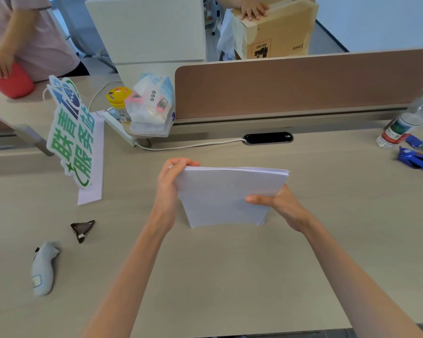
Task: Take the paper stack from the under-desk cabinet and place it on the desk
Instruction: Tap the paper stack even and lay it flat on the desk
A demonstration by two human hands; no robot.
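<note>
Two hands are gripping the paper stack [226, 195], and it's standing on its lower edge on the desk [230, 276], top leaning away from me, sheets fanning a bit at the upper rim. My left hand [170, 182] is clamping the upper left corner, fingers curling over the top edge, thumb side running down the left edge. My right hand [282, 207] is pinching the right edge lower down, thumb lying across the front sheet, other fingers hiding behind the stack. Both grips are closing tight on paper, no slack showing.

Just beyond the grip, a black oval cable port [268, 138] is sitting in the desk w/ a white cable [188, 145] running left from it. Behind that, a brown divider panel [303, 84] is standing across the desk. Left of my left hand, a green & blue cut-out sign [71, 132] is standing upright; past it a yellow-lidded jar [119, 103] and a clear plastic bag [153, 108] are sitting side by side. Nearer me on the left, a dark triangular wrapper [82, 230] and a grey controller [43, 268] are lying apart. Far right of my right hand, a plastic bottle [405, 121] is lying tilted, blue wrappers [415, 159] just beside it.
</note>
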